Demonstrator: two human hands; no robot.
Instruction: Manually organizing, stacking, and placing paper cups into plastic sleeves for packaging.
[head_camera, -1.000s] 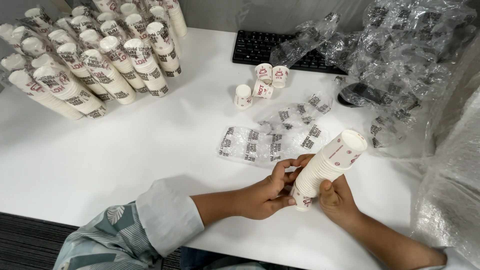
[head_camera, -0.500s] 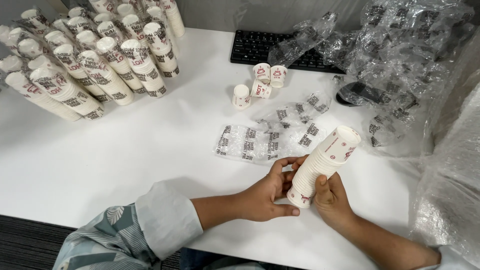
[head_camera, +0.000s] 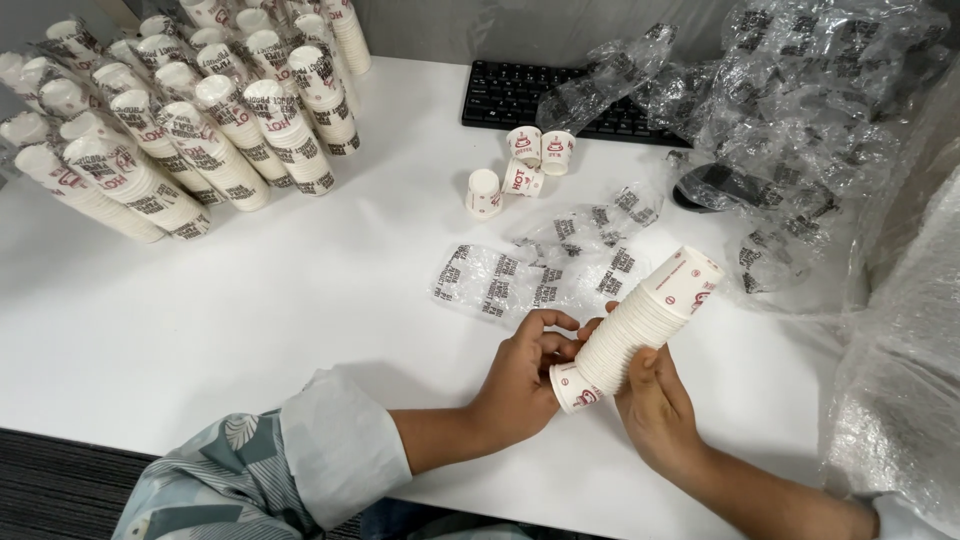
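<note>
head cam | looks steeply down, close | faces white table (head_camera: 250, 330) | single view

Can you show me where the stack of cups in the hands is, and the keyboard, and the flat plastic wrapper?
stack of paper cups (head_camera: 640, 325): head view, middle of its ribbed side.
black keyboard (head_camera: 520, 95): head view, on its keys.
flat plastic wrapper (head_camera: 495, 287): head view, its printed middle.

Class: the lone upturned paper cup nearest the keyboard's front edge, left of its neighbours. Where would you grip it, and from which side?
Probably from above, fingers pinching the side wall of the upturned cup. It stands rim-down with its narrower base uppermost, and its left side is free, while other cups crowd its right.
</note>
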